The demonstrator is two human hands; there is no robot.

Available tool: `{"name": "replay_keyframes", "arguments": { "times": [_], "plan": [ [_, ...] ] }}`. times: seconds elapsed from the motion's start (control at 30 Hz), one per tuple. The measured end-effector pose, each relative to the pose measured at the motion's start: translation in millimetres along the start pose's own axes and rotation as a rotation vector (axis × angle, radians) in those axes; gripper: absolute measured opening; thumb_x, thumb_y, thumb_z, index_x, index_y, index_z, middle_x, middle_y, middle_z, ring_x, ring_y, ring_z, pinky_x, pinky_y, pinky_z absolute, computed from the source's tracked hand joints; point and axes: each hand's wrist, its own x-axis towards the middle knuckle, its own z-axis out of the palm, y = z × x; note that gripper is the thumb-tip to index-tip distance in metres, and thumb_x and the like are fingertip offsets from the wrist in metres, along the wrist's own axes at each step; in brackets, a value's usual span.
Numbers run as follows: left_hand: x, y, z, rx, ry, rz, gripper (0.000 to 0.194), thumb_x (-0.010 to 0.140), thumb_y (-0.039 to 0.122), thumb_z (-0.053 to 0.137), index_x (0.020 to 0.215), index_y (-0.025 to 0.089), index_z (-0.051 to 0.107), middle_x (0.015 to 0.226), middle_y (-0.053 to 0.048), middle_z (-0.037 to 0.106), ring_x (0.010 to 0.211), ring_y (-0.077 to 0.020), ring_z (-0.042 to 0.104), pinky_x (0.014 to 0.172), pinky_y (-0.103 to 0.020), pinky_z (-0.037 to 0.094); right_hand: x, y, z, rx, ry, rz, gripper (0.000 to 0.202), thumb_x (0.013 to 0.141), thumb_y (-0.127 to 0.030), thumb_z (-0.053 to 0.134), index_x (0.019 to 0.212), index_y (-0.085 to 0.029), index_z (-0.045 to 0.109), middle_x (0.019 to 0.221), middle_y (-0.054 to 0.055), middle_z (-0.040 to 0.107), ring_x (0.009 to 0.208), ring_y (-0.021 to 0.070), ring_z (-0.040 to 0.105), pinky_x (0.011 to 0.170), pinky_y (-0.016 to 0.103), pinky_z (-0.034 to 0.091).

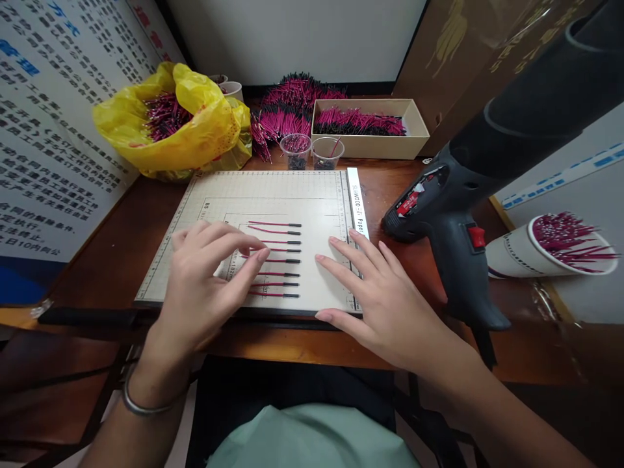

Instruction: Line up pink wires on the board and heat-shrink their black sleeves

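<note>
Several short red wires [277, 275] with black sleeves on their right ends lie in a column of roughly parallel rows on the cream paper-trimmer board [319, 195]. My left hand [209, 273] is over their left ends, thumb and index finger pinched at one wire [280, 250] in the middle of the column. The fingertips cover part of that wire and its neighbours. To the right of the wires, my right hand [375, 292] rests with fingers spread on the board's right part and edge strip, holding nothing.
A dark heat gun [458, 188] stands right of the board, near a paper cup [517, 250] of red wires. Behind are a yellow bag [209, 123], a wire pile [292, 97], two plastic cups [327, 156] and a cardboard box [373, 148] of wires.
</note>
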Motion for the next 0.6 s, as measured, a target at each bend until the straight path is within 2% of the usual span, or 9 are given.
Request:
{"name": "replay_keyframes", "arguments": {
  "times": [0.1,0.23,0.47,0.6],
  "plan": [
    [-18,2,3.8,-0.096,0.049,-0.112,0.012,0.093,0.026,0.065,0.082,0.025,0.068,0.077,0.002,0.067,0.072,-0.017,0.056,0.069,-0.035,0.038,0,0,1,0.006,0.015,0.0,0.067,0.099,-0.064,0.036,0.142,-0.018,0.057,0.155,0.014,0.049,0.147,0.0417,0.036,0.111,0.071,0.038],
    [-28,-1,10.1,-0.204,0.094,-0.194,0.012,0.092,0.023,0.066,0.08,0.025,0.067,0.071,0.004,0.062,0.063,-0.0146,0.047,0.06,-0.032,0.036,1,-1,3,0.018,0.035,0.008,0.067,0.097,-0.065,0.041,0.141,-0.017,0.058,0.154,0.015,0.049,0.147,0.0415,0.036,0.112,0.069,0.038],
    [-30,-1,12.5,-0.198,0.102,-0.209,0.011,0.092,0.024,0.066,0.081,0.026,0.067,0.073,0.004,0.063,0.065,-0.0149,0.047,0.061,-0.033,0.035,-1,-1,3,0.05,0.038,0.026,0.065,0.096,-0.064,0.047,0.141,-0.019,0.058,0.155,0.012,0.049,0.149,0.0383,0.035,0.116,0.065,0.036],
    [-29,-1,11.2,-0.129,0.035,-0.149,0.011,0.092,0.026,0.066,0.082,0.026,0.069,0.074,0.003,0.066,0.07,-0.0171,0.052,0.07,-0.037,0.035,-1,0,3,0.035,0.051,0.013,0.064,0.096,-0.063,0.048,0.141,-0.018,0.058,0.154,0.014,0.05,0.148,0.0399,0.036,0.114,0.066,0.038]
  ]
}}
